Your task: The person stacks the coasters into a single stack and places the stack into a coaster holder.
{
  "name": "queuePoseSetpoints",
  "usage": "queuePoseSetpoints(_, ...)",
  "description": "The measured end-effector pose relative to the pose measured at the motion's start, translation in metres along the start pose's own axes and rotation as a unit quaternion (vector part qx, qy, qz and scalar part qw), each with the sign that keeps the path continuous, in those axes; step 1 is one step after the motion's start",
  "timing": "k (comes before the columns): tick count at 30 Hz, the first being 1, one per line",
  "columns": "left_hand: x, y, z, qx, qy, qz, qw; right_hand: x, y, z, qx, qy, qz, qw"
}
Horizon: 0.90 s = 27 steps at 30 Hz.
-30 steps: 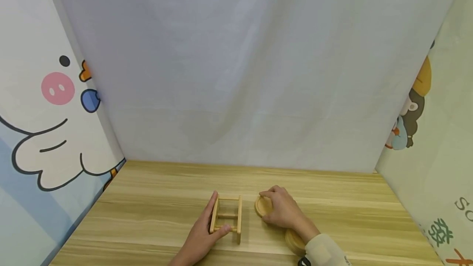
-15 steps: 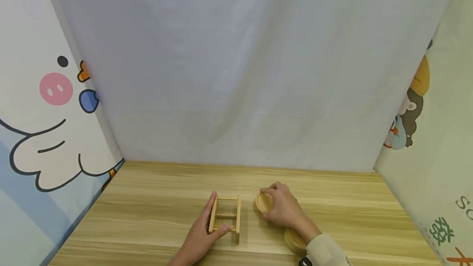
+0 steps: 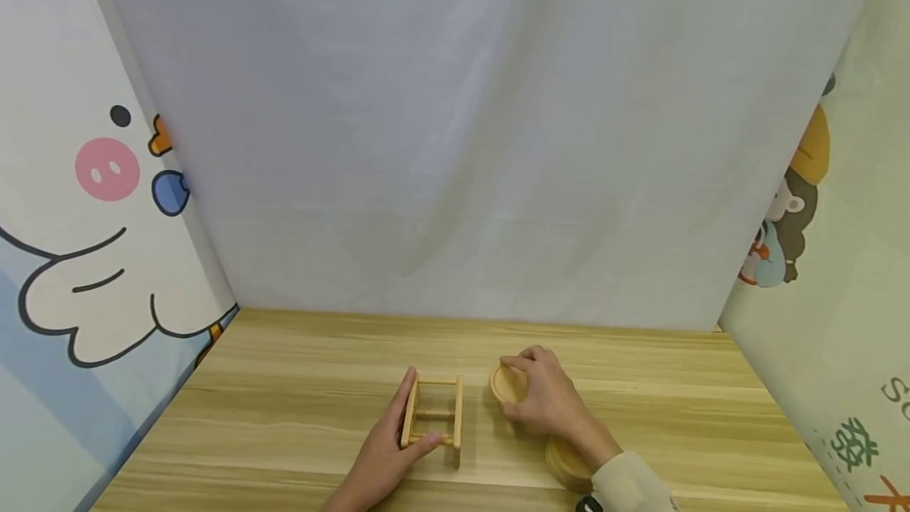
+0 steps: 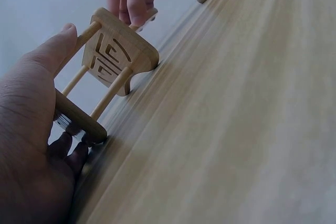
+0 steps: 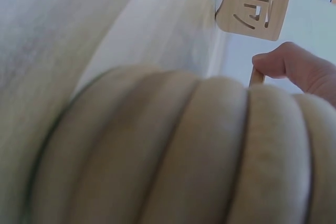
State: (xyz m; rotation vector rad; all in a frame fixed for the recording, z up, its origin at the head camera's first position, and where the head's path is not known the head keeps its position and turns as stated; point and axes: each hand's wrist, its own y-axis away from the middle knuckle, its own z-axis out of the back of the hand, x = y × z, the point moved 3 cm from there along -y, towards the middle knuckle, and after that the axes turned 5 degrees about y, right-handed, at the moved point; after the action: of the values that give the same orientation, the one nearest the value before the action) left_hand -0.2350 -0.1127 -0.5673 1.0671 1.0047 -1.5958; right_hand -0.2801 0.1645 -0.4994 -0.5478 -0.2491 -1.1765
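My left hand grips a small wooden coaster holder, its thumb over the near rod and its fingers along the left side panel. The holder stands on the table; its right panel, with cut-out line patterns, faces the coaster side. My right hand pinches a round wooden coaster by its edge, a little right of the holder. The coaster is tilted, with its rimmed face partly hidden by the hand. Below the right wrist sits a stack of round coasters, seen very close as rounded edges in the right wrist view.
The wood-grain table spreads around both hands. A pale cloth hangs behind its far edge. Printed cartoon panels stand at the left and right. The right sleeve partly covers the coaster stack.
My right hand has moved slightly toward the far edge with the coaster, which is a little more tilted. The left hand and the holder stay nearly still.
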Motion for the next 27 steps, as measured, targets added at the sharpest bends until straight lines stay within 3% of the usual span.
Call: queuePoseSetpoints(27,-0.005,0.001,0.0,0.007,0.031,0.001,0.9995,0.006,0.025,0.031,-0.028,-0.022,0.009,0.9993)
